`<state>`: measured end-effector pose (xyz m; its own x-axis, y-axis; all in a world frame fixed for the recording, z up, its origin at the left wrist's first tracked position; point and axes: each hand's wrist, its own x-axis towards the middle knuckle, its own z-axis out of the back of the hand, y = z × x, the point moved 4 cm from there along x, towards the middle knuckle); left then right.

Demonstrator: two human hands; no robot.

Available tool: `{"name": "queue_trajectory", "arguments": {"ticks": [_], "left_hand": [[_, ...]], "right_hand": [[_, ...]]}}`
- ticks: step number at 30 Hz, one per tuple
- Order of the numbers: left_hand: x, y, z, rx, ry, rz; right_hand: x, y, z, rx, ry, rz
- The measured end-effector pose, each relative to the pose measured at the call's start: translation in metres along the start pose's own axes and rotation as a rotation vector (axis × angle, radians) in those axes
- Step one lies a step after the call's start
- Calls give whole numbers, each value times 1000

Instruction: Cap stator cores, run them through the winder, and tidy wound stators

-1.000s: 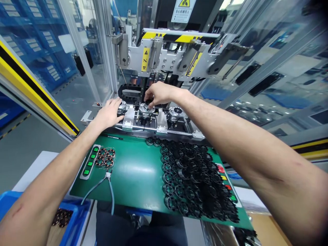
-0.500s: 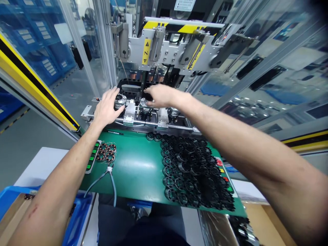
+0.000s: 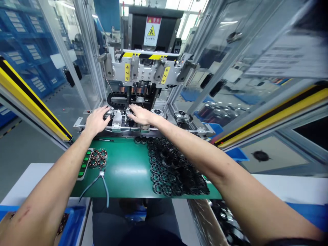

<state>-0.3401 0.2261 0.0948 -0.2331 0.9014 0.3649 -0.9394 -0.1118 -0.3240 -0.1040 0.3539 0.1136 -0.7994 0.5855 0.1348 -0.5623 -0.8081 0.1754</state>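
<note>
Along the machine's front stands a row of round metal fixtures. My left hand (image 3: 96, 119) rests at the leftmost fixture (image 3: 110, 111), thumb and fingers spread apart around its near side. At the second fixture (image 3: 127, 112), my right hand (image 3: 139, 115) curls its fingers and thumb about a black ring, mostly hidden by the hand. Two more fixtures to the right hold dark toothed rings, one ring (image 3: 157, 112) partly behind my right wrist and another ring (image 3: 181, 113) in full view.
Many black rings (image 3: 164, 177) crowd the right of the green mat (image 3: 125, 167). Copper-wound stators (image 3: 98, 158), cutting pliers (image 3: 101, 175) and a pen (image 3: 104, 139) lie at the left. A machine head (image 3: 146, 71) hangs above the fixtures, with yellow-black posts (image 3: 33, 99) at both sides.
My view has tilted up, showing more of the machine and the fixtures to the right. My right hand stays at the second fixture, its fingers lower over it; my left stays at the leftmost.
</note>
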Motion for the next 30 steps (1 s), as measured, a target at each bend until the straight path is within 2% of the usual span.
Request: {"name": "queue_trajectory", "arguments": {"ticks": [2, 4, 6, 7, 8, 10, 12, 14, 16, 18, 20, 22, 24, 25, 27, 30], "left_hand": [[-8, -14, 6, -7, -43, 30], [-31, -44, 13, -83, -196, 36], [-71, -85, 17, -277, -393, -15], [-97, -107, 14, -404, -436, -58], [-123, -128, 6, -534, -425, -87], [-173, -160, -19, -797, -290, -23], [-213, -178, -53, -1090, -152, 188], [-239, -191, -89, -1275, -38, 398], [-251, -202, -117, -1338, 48, 501], [-253, -213, -135, -1356, 100, 514], [-250, -223, -145, -1379, 124, 502], [-246, -229, -148, -1395, 133, 486], [-243, -234, -148, -1400, 138, 480], [-241, -235, -148, -1398, 141, 479], [-239, -238, -147, -1384, 149, 478], [-237, -243, -147, -1344, 165, 469]], "right_hand": [[-18, -17, 17, -16, -91, -71], [-42, -40, 25, -32, -147, -167], [-64, -62, 25, -33, -125, -218], [-74, -72, 24, -29, -106, -222], [-82, -82, 24, -25, -98, -219], [-96, -104, 28, -17, -133, -230], [-111, -127, 34, -4, -181, -273], [-128, -150, 40, 21, -188, -305], [-150, -166, 45, 46, -170, -301], [-181, -174, 50, 70, -196, -242], [-225, -172, 54, 133, -304, -148], [-283, -165, 49, 270, -461, -109], [-347, -159, 27, 453, -576, -248], [-379, -156, 11, 516, -633, -371], [-433, -147, -26, 538, -686, -525], [-479, -133, -78, 537, -724, -677]]}}
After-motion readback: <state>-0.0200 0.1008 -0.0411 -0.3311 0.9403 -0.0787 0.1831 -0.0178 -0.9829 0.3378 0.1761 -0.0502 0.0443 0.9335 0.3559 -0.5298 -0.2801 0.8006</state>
